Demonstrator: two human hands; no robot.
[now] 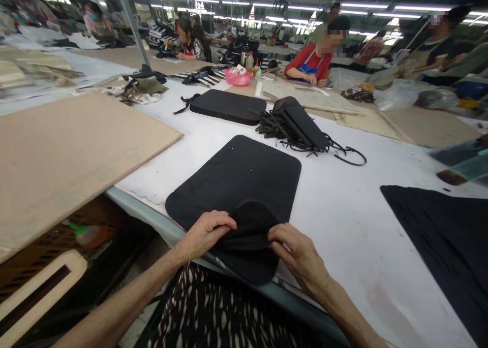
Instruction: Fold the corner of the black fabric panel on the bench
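Observation:
A black fabric panel (244, 180) with rounded corners lies flat on the white table (343, 221) in front of me. Its near edge is folded up into a rounded flap (249, 226). My left hand (206, 233) pinches the flap from the left with curled fingers. My right hand (295, 249) grips the flap's right side, fingers closed on the cloth. The lower part of the panel hangs over the table's front edge.
A stack of black panels (229, 105) and a pile of black strapped pieces (301, 127) lie farther back. A brown board (72, 150) covers the left. More black fabric (446, 236) lies at right. Other people work at the far tables; a pink basket (237, 76) stands there.

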